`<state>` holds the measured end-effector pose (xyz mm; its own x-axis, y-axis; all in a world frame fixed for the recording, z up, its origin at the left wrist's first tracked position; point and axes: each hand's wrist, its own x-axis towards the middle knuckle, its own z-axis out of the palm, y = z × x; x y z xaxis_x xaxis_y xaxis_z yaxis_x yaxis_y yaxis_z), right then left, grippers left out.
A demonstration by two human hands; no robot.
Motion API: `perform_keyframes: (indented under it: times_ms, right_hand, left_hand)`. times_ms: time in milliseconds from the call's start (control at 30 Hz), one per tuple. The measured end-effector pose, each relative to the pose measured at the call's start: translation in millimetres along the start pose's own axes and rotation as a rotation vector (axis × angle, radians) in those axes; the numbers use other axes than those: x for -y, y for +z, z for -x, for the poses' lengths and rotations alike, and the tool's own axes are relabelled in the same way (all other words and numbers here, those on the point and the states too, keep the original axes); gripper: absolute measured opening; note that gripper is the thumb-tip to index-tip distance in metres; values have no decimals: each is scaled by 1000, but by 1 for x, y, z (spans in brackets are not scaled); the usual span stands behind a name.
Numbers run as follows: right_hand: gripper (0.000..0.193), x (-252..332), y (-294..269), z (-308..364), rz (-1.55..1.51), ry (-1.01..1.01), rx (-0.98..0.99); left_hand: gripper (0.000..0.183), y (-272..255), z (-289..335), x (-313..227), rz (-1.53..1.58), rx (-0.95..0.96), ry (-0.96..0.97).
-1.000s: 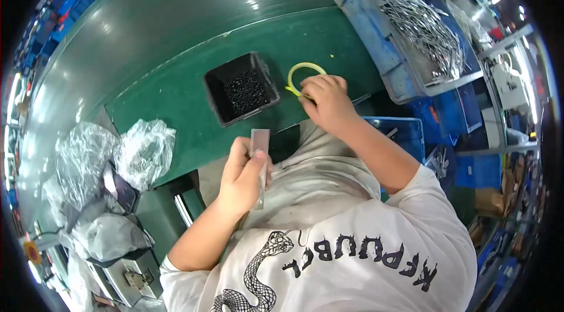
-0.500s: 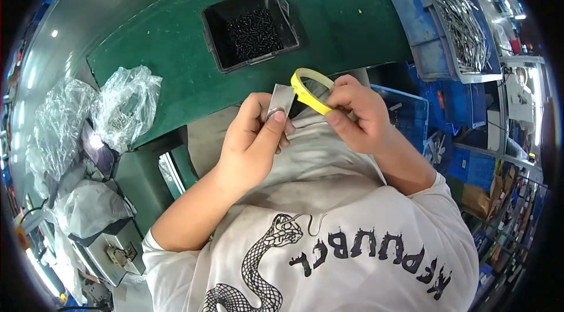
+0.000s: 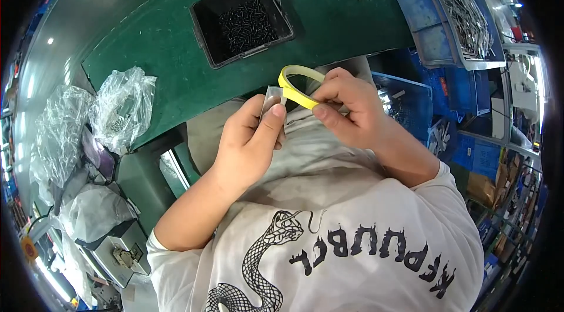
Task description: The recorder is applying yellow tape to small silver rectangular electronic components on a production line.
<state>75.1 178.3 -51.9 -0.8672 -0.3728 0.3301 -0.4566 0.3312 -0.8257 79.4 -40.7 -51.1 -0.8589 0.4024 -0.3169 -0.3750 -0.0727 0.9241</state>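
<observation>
Between the thumb and fingers of my left hand [image 3: 244,142] is a small flat plate [image 3: 272,95], silvery grey, held upright. My right hand [image 3: 357,111] pinches a narrow yellow ring [image 3: 299,98] with a pale inner face; it looks like a thin roll of tape. The ring's left side reaches the plate's right edge beside my left thumb; whether they touch I cannot tell. Both hands are over my lap, at the near edge of the green table [image 3: 170,48].
A black bin [image 3: 210,48] of small black parts stands on the table. Clear plastic bags [image 3: 123,106] lie at the left, above a metal device [image 3: 123,253]. Blue crates [image 3: 420,12], one with thin metal rods [image 3: 464,12], stand at the right.
Both hands have shifted slightly left with the plate and ring. The plate has turned a little, and the ring sits closer to my left thumb. The bin appears higher and farther left.
</observation>
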Motion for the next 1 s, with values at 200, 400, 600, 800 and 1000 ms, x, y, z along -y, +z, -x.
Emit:
perform_keyframes:
  times_ms: [200,400,600,800,1000]
  right_hand:
    - [12,2,-2,-2,48,-15,32]
    - [13,2,-1,-3,44,-18,49]
    - [12,3,0,-2,32,7,32]
    - [12,2,0,-2,36,12,47]
    - [11,2,2,-2,52,7,48]
  left_hand:
    - [27,0,-1,0,39,-9,-37]
    - [31,-1,-1,1,21,-7,-66]
    - [32,-2,-2,3,11,2,-55]
    - [35,0,-1,2,-46,-28,-78]
    - [41,-1,-2,1,-111,-61,-117]
